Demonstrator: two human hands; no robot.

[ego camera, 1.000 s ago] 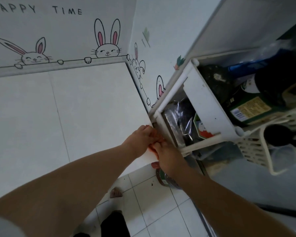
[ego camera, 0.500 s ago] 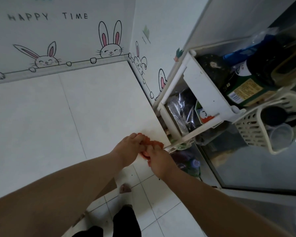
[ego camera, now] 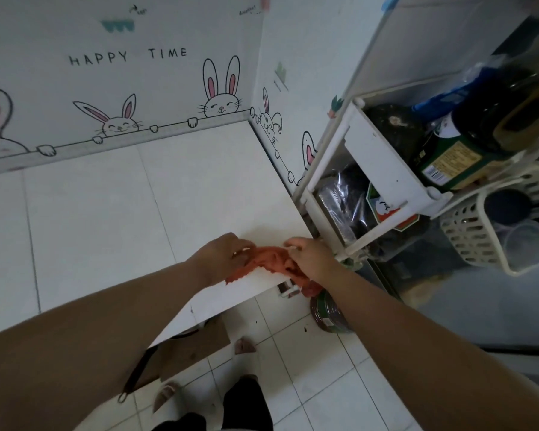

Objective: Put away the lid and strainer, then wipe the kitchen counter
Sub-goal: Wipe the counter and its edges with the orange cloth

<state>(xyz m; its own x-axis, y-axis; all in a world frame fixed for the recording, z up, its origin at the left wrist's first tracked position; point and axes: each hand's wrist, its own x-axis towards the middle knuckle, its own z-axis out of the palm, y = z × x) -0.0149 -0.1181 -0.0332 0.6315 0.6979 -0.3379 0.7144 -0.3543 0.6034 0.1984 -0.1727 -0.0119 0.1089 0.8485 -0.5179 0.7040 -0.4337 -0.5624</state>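
While you look down, the big white desk (ego camera: pixel 112 219) fills most of what you see, and it runs back to a wall with bunny pictures (ego camera: pixel 119 122) and the words HAPPY TIME. To the right stands a white shelf rack (ego camera: pixel 377 157) packed with dark bottles and bags, and a bottle with a green and yellow label (ego camera: pixel 448 163) sits in its upper part. A cream basket with holes (ego camera: pixel 467 241) hangs at the right side of the rack, with dark things and a clear cup inside. Below the desk edge you can see the white floor tiles (ego camera: pixel 308 377), a brown piece of cardboard (ego camera: pixel 193 346), and a dark round jar (ego camera: pixel 330 315) on the floor by the rack. Both of your arms reach out to the front right corner of the desk. There lies an orange cloth (ego camera: pixel 268 259), bunched up, with part of it hanging over the desk edge. Your left hand (ego camera: pixel 227 256) is closed on the left end of the cloth and your right hand (ego camera: pixel 311 259) is closed on the right end, so the cloth lies between them. You cannot see a lid or a strainer from here.
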